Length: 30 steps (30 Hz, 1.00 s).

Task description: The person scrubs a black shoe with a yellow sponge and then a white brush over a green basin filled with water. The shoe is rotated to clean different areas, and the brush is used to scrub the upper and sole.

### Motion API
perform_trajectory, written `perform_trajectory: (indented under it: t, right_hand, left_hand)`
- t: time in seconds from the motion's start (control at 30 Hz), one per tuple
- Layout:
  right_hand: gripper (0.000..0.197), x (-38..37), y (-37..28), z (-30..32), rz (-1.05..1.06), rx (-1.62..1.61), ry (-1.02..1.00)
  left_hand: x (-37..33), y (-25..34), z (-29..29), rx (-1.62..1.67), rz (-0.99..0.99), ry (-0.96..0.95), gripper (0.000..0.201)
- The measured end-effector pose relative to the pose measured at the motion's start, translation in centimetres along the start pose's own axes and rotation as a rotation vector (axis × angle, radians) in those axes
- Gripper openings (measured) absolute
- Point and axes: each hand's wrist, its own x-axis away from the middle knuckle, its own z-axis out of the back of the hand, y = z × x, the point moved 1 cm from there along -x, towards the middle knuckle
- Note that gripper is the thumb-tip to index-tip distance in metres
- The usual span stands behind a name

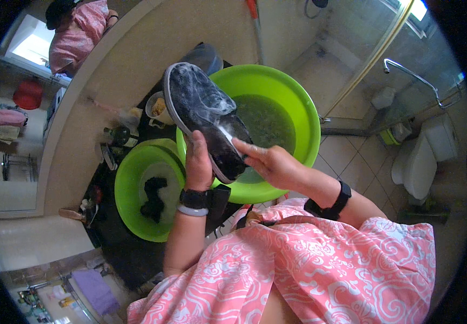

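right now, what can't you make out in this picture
Head view: most fingers of the left hand, hidden behind the shoe.
Head view: the shoe's underside, turned away.
Head view: part of the big tub's left rim, covered by the shoe.
Head view: what the lump is, too dark to tell.

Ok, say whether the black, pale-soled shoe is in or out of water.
Out: the left hand holds the shoe over the larger green plastic basin's rim.
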Motion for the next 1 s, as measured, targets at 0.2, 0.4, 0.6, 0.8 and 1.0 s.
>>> perform_trajectory:
  t: [0.2, 0.4, 0.6, 0.8, 1.0]
  right_hand:
    - [0.030, -5.6, 2.4, 0.1, 0.007, 0.343, 0.272]
    - [0.030, -5.3, 2.6, 0.7, -0.077, 0.321, 0.253]
    - [0.046, -0.9, 1.2, 0.2, 0.030, 0.290, 0.163]
    - [0.022, -9.1, 3.1, 0.4, -0.148, 0.669, 0.234]
    - [0.040, -4.6, 1.7, 0.3, -0.207, 0.506, 0.224]
  left_hand:
    - [0.3, -1.3, -0.9, 0.043, 0.126, -0.035, 0.058]
    - [0.4, -1.8, -2.5, 0.186, 0.053, -0.025, 0.058]
    - [0.4, -0.4, -1.5, 0.368, 0.109, -0.086, 0.052]
    - [0.4, -3.9, -2.9, 0.196, 0.064, 0.012, 0.056]
    - [-1.0, -3.3, -0.9, 0.180, -0.098, -0.056, 0.055]
